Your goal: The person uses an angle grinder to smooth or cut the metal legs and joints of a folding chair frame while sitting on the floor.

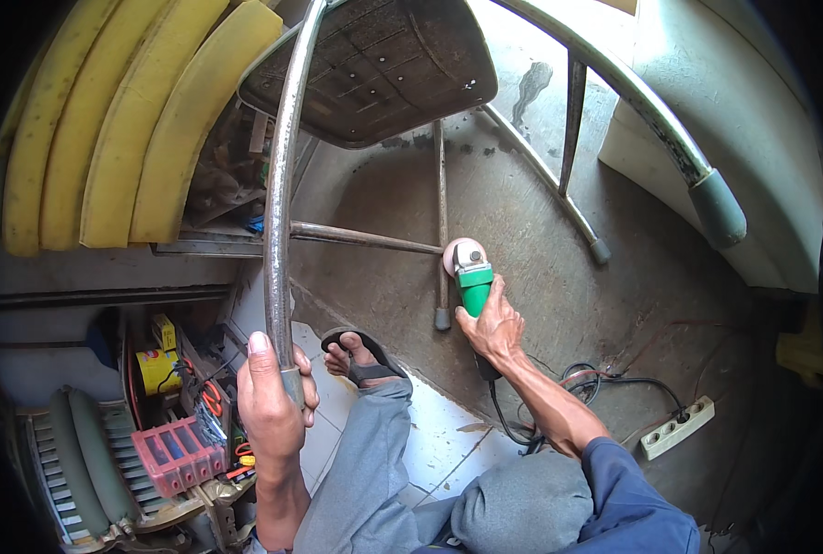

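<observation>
My left hand (273, 392) is wrapped round the end of a chair's metal leg (282, 203), just by its grey rubber cap. The chair lies tipped over, its dark seat underside (370, 69) facing me. In my right hand (494, 323) is a green angle grinder (474, 284), gripped round its body. Its pinkish disc (452, 254) is at the joint where the chair's crossbar (365, 238) meets another leg (442, 185); whether it touches the metal I cannot tell. The grinder's black cord (496, 406) trails down from its rear end.
A power strip (677, 427) lies on the concrete floor at right, with loose cables nearby. Yellow curved pads (120, 129) stack at upper left. A red plastic organizer box (179, 457) sits among tools at lower left. My sandalled foot (363, 355) rests near the chair.
</observation>
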The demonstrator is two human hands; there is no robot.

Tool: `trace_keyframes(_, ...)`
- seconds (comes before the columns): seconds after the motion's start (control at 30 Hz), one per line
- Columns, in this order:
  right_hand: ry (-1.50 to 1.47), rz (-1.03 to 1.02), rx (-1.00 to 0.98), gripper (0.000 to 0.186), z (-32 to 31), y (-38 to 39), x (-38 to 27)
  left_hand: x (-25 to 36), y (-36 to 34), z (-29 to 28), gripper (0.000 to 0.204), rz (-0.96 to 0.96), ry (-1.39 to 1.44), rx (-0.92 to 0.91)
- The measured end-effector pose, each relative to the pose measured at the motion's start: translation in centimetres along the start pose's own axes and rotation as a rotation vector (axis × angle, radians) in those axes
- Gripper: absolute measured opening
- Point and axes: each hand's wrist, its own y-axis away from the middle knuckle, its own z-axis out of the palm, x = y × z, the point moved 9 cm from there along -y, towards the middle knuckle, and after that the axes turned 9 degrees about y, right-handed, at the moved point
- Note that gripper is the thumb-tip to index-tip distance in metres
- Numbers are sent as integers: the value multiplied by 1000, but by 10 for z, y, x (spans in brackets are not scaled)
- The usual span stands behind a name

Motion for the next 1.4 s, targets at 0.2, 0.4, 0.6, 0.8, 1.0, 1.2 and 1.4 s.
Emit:
trace_keyframes(0.2, 25, -20, 40, 96, -5, -7, -2, 2, 0, 1, 67, 5, 5, -6)
trace_keyframes(0.4, -94, -33, 18, 93, -27, 8, -22, 0, -1, -1, 67, 10, 2, 2)
trace_keyframes(0.6, -199, -106, 38, 91, -61, 20, -55, 0, -2, 0, 67, 8, 0, -21)
trace_keyframes(0.8, -270, -237, 74, 94, -90, 22, -84, -1, -1, -1, 67, -3, -19, 3)
trace_keyframes(1.0, -112, -110, 7, 94, -61, 3, -53, 3, 0, -1, 67, 13, -43, -1)
trace_keyframes(1.2, 16, -34, 1, 94, -22, -19, -12, 5, 0, 4, 64, 27, 3, 32)
trace_keyframes(1.4, 102, -48, -35, 94, -17, -21, -5, 5, 0, 3, 64, 36, 0, 31)
